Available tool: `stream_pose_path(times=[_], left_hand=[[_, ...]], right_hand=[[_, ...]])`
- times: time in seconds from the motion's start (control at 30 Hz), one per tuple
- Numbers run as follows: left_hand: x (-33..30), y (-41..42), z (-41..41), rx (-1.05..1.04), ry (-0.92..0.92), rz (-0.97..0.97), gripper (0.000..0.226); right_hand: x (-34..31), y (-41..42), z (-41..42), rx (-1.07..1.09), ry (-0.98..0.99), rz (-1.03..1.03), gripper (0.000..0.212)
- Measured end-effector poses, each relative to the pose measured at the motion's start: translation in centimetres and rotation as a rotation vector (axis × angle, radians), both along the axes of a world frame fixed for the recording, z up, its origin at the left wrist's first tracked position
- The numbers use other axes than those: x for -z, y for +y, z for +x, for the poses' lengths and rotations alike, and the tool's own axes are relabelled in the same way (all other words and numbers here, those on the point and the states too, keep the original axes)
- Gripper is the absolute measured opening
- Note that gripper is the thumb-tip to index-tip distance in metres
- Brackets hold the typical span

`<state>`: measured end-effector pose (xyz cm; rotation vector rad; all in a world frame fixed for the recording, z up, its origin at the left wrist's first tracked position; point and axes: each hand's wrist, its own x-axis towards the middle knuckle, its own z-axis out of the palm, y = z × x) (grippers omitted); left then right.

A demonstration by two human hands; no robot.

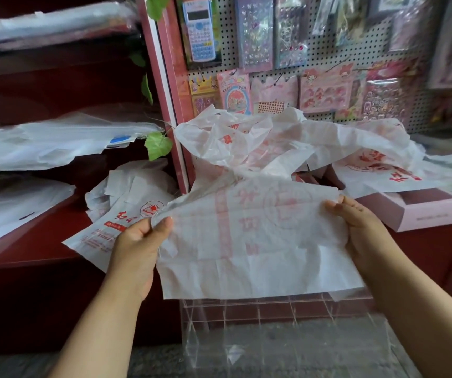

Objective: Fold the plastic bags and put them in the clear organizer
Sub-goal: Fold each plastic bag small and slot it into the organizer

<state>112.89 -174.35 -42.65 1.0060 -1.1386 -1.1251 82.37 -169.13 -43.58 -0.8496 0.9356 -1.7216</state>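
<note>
A white plastic bag (249, 241) with faded red print is stretched flat in the air between both hands. My left hand (137, 246) pinches its left edge with thumb on top. My right hand (361, 227) grips its right edge. Below the bag stands the clear organizer (274, 331), an acrylic box with a grid of compartments, on the grey floor. More crumpled white bags (274, 143) with red print are heaped behind the held one. Another printed bag (126, 214) lies on the dark red shelf at the left.
A dark red shelf unit (28, 257) with stacked plastic sheets fills the left. A red post (164, 105) divides it from a pegboard (328, 55) hung with stickers and a calculator. A pink box (424, 211) sits at the right under the bags.
</note>
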Motion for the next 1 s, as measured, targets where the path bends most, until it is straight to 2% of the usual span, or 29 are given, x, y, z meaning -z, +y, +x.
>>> stream_pose_path(times=[0.07,0.17,0.23,0.37,0.43,0.5,0.57,0.67,0.7,0.77,0.87,1.0], left_hand=[[0.2,-0.4,-0.2,-0.001,0.005,-0.028,0.024],[0.5,-0.9,-0.6,-0.024,0.006,-0.068,0.049],[0.7,-1.5,-0.4,-0.047,0.003,-0.111,0.053],[1.2,-2.6,-0.5,-0.131,-0.131,-0.227,0.036],[1.3,-2.7,-0.6,-0.152,-0.16,-0.276,0.041],[1.7,-2.9,-0.6,-0.152,-0.121,-0.296,0.026],[1.7,-2.7,-0.5,-0.174,-0.089,-0.316,0.023],[2.2,-3.0,-0.1,-0.198,-0.049,-0.286,0.067],[2.3,-2.9,-0.1,-0.198,-0.046,-0.28,0.076],[2.3,-2.9,0.0,-0.167,-0.043,-0.255,0.066],[1.9,-2.5,-0.3,-0.101,-0.025,-0.227,0.013],[1.8,-2.4,-0.3,-0.181,-0.079,-0.242,0.007]], right_hand=[[0.0,-0.1,-0.3,-0.021,0.021,-0.003,0.019],[-0.1,-0.5,-1.0,-0.038,0.063,-0.001,0.013],[-0.2,-0.8,-1.3,-0.012,0.102,-0.008,0.014],[0.0,-1.3,-1.9,0.109,0.238,-0.074,0.032],[0.1,-1.4,-2.2,0.131,0.256,-0.084,0.025],[0.1,-1.5,-2.4,0.105,0.237,-0.085,0.012],[0.1,-1.5,-2.3,0.095,0.223,-0.072,0.013],[0.2,-1.5,-1.9,0.153,0.228,-0.069,0.034],[0.3,-1.6,-1.9,0.171,0.216,-0.068,0.038],[0.4,-1.7,-1.9,0.182,0.179,-0.07,0.035],[0.4,-1.7,-1.9,0.165,0.2,-0.089,0.04],[0.1,-1.6,-1.7,0.135,0.214,-0.095,0.024]])
